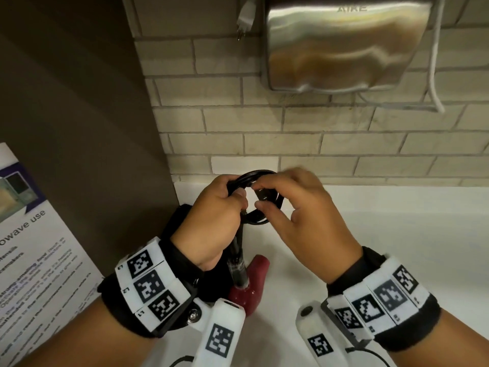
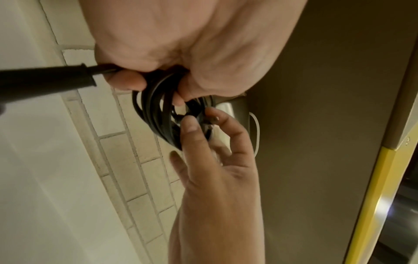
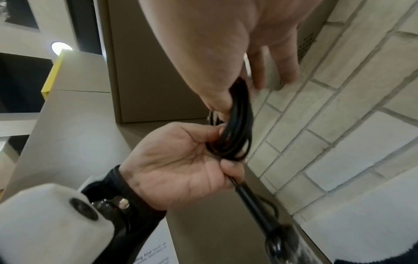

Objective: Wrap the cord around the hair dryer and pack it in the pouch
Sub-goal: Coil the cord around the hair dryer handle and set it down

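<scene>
A coil of black cord (image 1: pixel 254 221) (image 2: pixel 156 114) (image 3: pixel 237 135) is held up over the white counter (image 1: pixel 397 247). My left hand (image 1: pixel 235 192) (image 3: pixel 217 151) grips one side of the coil in its curled fingers. My right hand (image 1: pixel 259 196) (image 2: pixel 199 119) pinches the opposite side between thumb and forefinger. From the coil the cord's thick black sleeve (image 1: pixel 236 250) (image 2: pixel 45 84) runs down to the dark red hair dryer (image 1: pixel 250 286), which lies low under my left wrist. A black fabric thing (image 1: pixel 181 215) behind the left wrist may be the pouch.
A steel hand dryer (image 1: pixel 341 43) hangs on the brick wall above, with a white plug (image 1: pixel 246 19) and white cable (image 1: pixel 436 62) beside it. A brown cabinet panel (image 1: pixel 79 102) stands close on the left, bearing a printed notice (image 1: pixel 31 247).
</scene>
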Available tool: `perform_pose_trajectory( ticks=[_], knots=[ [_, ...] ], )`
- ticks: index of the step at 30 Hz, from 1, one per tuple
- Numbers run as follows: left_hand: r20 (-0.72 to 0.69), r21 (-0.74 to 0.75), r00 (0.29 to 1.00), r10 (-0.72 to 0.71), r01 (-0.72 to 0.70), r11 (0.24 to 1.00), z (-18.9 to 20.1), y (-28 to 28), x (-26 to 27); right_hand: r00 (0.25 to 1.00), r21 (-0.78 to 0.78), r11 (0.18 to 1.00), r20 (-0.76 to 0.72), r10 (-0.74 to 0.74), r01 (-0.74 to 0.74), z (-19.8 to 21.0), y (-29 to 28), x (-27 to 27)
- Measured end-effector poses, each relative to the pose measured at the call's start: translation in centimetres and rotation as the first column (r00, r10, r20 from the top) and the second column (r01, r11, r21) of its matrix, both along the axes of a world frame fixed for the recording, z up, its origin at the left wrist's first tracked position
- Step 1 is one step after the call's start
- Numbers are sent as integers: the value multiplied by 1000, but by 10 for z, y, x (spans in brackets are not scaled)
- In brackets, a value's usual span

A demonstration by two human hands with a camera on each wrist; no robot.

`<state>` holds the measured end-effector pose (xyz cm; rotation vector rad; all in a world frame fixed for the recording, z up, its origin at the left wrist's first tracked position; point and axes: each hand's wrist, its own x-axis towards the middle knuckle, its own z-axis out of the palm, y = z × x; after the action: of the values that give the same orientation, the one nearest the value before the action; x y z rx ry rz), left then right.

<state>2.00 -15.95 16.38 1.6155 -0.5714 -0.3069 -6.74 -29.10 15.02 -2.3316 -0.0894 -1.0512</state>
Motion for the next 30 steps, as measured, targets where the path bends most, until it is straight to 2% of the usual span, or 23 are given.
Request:
perform_pose_trajectory(
  ticks=[3, 7, 11, 14, 18, 21, 25, 30],
  knots=[
    [14, 8, 997, 72, -72, 997, -5, -2, 0, 994, -81, 992, 72, -87, 93, 7, -6, 0],
    [7, 23, 996, 86, -86, 996, -9, -2, 3, 996, -197, 980, 85, -5, 22, 13, -13, -4],
    [-15, 36, 998, 58, -57, 998, -11, 1, 6, 993, 4, 993, 40, 115, -115, 13, -22, -13],
    [-30, 74, 999, 45, -43, 996, -15, 3, 5, 981, 199, 963, -40, 192, -180, 15, -20, -15],
    [32, 117, 999, -22, 18, 993, -12, 9, 4, 963, 410, 874, 57, 262, -262, 31, -33, -20],
    [73, 113, 991, -108, 100, 989, -3, 15, 6, 958, 460, 841, 114, 263, -286, 50, -49, -28],
    [70, 111, 963, -259, 251, 962, 10, 19, 0, 957, 454, 842, 144, 253, -291, 66, -67, -37],
    [36, 104, 940, -339, 334, 937, 13, 18, -2, 958, 401, 871, 145, 246, -284, 58, -81, -41]
  ],
)
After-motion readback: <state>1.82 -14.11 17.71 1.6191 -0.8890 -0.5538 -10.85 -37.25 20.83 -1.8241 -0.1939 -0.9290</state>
